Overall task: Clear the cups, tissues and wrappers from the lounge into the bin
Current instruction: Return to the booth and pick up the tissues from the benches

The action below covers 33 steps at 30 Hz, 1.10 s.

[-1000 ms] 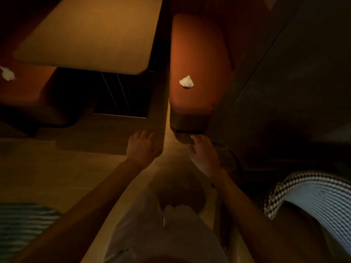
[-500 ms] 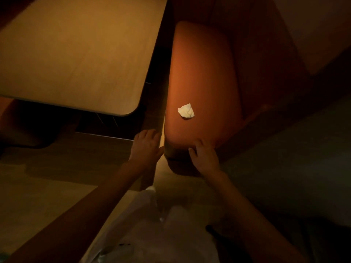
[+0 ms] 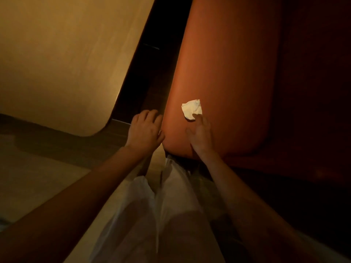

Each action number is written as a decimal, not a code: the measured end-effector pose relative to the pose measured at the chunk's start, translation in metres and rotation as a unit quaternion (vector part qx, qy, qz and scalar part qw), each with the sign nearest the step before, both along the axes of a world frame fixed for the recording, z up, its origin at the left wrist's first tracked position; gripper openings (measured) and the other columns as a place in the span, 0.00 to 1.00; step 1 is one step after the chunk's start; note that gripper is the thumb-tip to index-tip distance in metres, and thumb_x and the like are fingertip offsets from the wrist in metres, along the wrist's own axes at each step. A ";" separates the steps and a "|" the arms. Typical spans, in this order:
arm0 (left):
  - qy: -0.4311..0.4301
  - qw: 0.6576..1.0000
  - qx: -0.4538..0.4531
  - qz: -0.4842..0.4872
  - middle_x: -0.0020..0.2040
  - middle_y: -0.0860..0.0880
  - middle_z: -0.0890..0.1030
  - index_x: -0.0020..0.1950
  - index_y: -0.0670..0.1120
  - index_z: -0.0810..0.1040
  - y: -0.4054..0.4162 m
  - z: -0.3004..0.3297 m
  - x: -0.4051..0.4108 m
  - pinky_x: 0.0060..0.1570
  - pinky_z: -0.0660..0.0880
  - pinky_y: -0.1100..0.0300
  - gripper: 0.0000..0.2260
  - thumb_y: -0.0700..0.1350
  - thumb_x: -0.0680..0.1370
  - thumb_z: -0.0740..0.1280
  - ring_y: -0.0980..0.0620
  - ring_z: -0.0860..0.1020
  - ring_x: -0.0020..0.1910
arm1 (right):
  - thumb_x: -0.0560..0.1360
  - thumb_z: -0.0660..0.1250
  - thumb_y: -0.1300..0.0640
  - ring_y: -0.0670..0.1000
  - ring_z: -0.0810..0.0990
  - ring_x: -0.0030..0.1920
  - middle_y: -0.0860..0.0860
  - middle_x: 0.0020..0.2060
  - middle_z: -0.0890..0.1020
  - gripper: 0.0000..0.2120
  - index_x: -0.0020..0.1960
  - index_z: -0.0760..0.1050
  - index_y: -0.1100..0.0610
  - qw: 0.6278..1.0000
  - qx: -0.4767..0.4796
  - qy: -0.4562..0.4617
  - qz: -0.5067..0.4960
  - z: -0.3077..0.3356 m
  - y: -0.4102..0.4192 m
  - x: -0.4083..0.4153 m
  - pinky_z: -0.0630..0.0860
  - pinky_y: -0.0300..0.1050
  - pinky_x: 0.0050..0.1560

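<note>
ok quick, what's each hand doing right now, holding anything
Left hand: fingers curled loosely beside the seat edge; a grip on anything cannot be told.
Right hand: open, fingertip reaching the tissue, not holding it yet.

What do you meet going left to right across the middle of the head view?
Wooden table → left hand → crumpled tissue on the orange seat, with the right hand reaching it from just below.

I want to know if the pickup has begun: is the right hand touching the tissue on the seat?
Touching. In the head view a fingertip of the right hand overlaps the near edge of the tissue on the seat; nothing is pinched yet.
</note>
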<state>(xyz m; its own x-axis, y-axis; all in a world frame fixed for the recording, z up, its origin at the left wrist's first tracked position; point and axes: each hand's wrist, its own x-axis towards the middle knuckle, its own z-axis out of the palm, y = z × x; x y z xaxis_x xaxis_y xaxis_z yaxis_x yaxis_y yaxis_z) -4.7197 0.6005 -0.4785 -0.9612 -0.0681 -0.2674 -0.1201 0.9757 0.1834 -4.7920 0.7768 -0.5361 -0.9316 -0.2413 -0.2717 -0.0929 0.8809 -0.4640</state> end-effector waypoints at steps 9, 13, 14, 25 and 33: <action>-0.081 0.996 -0.008 0.046 0.70 0.44 0.67 0.71 0.45 0.65 0.012 -0.103 -0.093 0.65 0.63 0.48 0.24 0.55 0.78 0.60 0.43 0.64 0.68 | 0.71 0.72 0.49 0.57 0.58 0.73 0.55 0.74 0.61 0.39 0.75 0.56 0.52 0.995 0.063 -0.072 0.027 -0.138 0.010 -0.108 0.66 0.54 0.69; -0.081 0.994 0.007 0.069 0.69 0.44 0.67 0.70 0.45 0.67 0.003 -0.132 -0.119 0.64 0.64 0.48 0.23 0.53 0.78 0.60 0.43 0.65 0.67 | 0.68 0.74 0.46 0.58 0.49 0.77 0.55 0.77 0.52 0.46 0.76 0.51 0.51 0.992 0.083 -0.085 0.049 -0.189 0.003 -0.135 0.59 0.55 0.72; -0.080 0.994 0.013 0.077 0.69 0.44 0.67 0.70 0.45 0.67 0.002 -0.138 -0.122 0.64 0.64 0.48 0.23 0.53 0.78 0.60 0.43 0.65 0.67 | 0.68 0.74 0.45 0.58 0.48 0.77 0.55 0.77 0.51 0.47 0.76 0.51 0.52 0.991 0.089 -0.086 0.054 -0.200 0.001 -0.140 0.59 0.55 0.73; -0.081 0.985 0.064 0.138 0.68 0.43 0.70 0.68 0.44 0.70 0.003 -0.156 -0.113 0.61 0.65 0.48 0.22 0.51 0.77 0.60 0.41 0.68 0.66 | 0.67 0.73 0.61 0.57 0.72 0.60 0.55 0.57 0.75 0.24 0.63 0.74 0.55 0.999 0.041 -0.014 0.028 -0.229 0.008 -0.164 0.72 0.50 0.54; -0.033 0.989 0.073 0.128 0.67 0.43 0.71 0.69 0.44 0.69 -0.003 -0.094 -0.107 0.62 0.67 0.48 0.22 0.50 0.76 0.62 0.43 0.68 0.66 | 0.66 0.73 0.62 0.56 0.77 0.50 0.54 0.49 0.78 0.19 0.57 0.79 0.57 0.993 -0.113 0.036 -0.021 -0.129 -0.005 -0.148 0.76 0.51 0.49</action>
<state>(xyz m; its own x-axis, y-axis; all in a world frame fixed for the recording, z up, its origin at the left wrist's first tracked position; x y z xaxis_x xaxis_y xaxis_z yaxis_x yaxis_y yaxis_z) -4.8268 0.5976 -0.5725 -0.8975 -0.2632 -0.3538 -0.3763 0.8754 0.3033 -4.9404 0.7717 -0.6655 -0.9572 -0.2491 -0.1470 -0.0987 0.7589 -0.6437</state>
